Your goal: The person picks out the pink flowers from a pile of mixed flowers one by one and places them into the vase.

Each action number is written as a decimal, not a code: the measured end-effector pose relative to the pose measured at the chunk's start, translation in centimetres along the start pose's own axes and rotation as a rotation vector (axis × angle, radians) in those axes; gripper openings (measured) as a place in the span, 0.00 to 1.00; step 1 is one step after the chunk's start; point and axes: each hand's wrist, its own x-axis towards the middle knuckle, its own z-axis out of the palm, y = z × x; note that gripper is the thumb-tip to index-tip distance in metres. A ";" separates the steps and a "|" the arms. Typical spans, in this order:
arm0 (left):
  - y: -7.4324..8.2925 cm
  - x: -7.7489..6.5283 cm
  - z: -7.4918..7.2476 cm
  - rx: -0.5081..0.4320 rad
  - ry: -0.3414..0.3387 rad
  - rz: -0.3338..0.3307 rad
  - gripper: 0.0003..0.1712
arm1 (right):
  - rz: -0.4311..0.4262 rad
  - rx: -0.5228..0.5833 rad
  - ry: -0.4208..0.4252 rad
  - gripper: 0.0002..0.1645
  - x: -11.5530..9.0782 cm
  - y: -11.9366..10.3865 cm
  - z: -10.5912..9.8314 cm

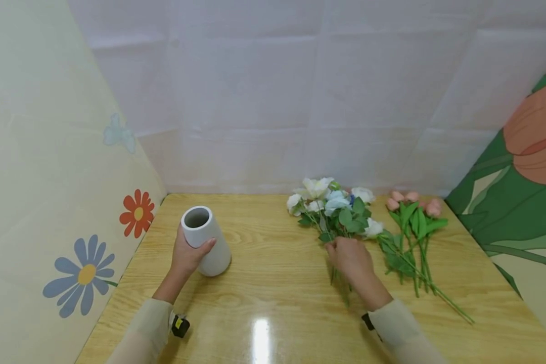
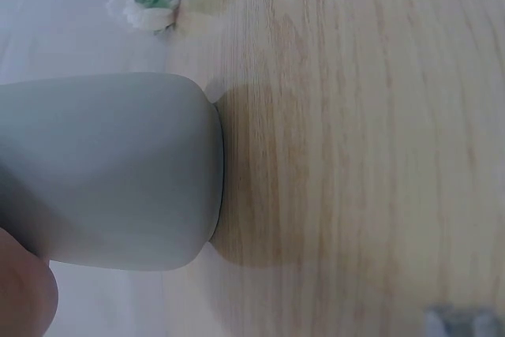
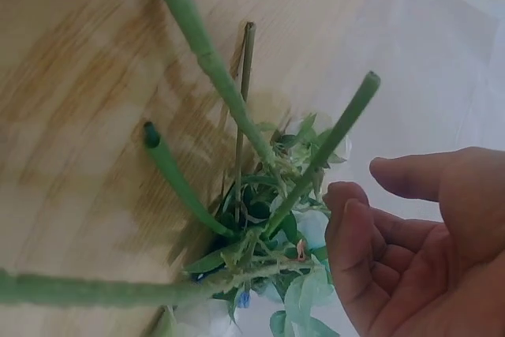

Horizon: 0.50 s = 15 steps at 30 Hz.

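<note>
A white cylindrical vase [image 1: 215,250] stands on the left part of the table, its dark mouth facing up. My left hand [image 1: 186,254] grips its side, the thumb across the front; the left wrist view shows the vase's base [image 2: 173,171] at the tabletop. Right of the middle lies a bunch of artificial flowers [image 1: 336,203], white and pale blue with green leaves. My right hand [image 1: 352,259] is over its stems. Several cut green stems [image 3: 213,76] point toward the right wrist camera. There the fingers bend loosely beside the stems, the thumb apart, nothing visible between them.
Pink tulips [image 1: 411,197] with green leaves lie on the right of the wooden table [image 1: 264,273]. A long stem [image 1: 452,306] crosses below them. A pale cloth [image 1: 255,101] hangs behind, with flower-printed panels [image 1: 86,273] at both sides.
</note>
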 end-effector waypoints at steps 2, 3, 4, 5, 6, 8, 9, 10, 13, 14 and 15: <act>0.0 0.0 0.0 0.003 -0.001 0.002 0.49 | -0.010 0.003 0.025 0.19 -0.2 0.2 -0.2; -0.1 0.0 0.0 0.006 -0.002 0.004 0.49 | -0.014 0.002 0.037 0.19 -0.3 0.4 -0.3; -0.1 0.1 0.0 0.008 -0.001 0.007 0.49 | -0.018 0.003 0.047 0.19 -0.4 0.5 -0.4; -0.1 0.1 0.0 0.008 -0.001 0.010 0.49 | -0.022 0.004 0.054 0.19 -0.4 0.6 -0.5; -0.2 0.1 -0.1 0.008 -0.001 0.011 0.49 | -0.023 0.006 0.059 0.19 -0.5 0.8 -0.6; -0.2 0.1 -0.1 0.013 0.000 0.011 0.49 | -0.017 0.004 0.061 0.19 -0.5 1.2 -0.7; -0.2 0.1 -0.1 0.015 0.000 0.007 0.49 | -0.013 0.000 0.061 0.18 -0.5 1.4 -0.9; -0.2 0.1 -0.1 0.017 0.001 0.006 0.49 | -0.007 0.002 0.060 0.18 -0.5 1.6 -0.9; -0.1 0.1 -0.1 0.022 0.002 0.003 0.49 | 0.006 0.006 0.060 0.19 -0.7 2.2 -1.3; -0.1 0.1 -0.1 0.019 0.003 0.006 0.49 | 0.005 0.008 0.061 0.19 -0.8 2.5 -1.5; -0.1 0.1 -0.1 0.018 0.003 0.007 0.49 | 0.004 0.011 0.060 0.20 -0.9 2.7 -1.7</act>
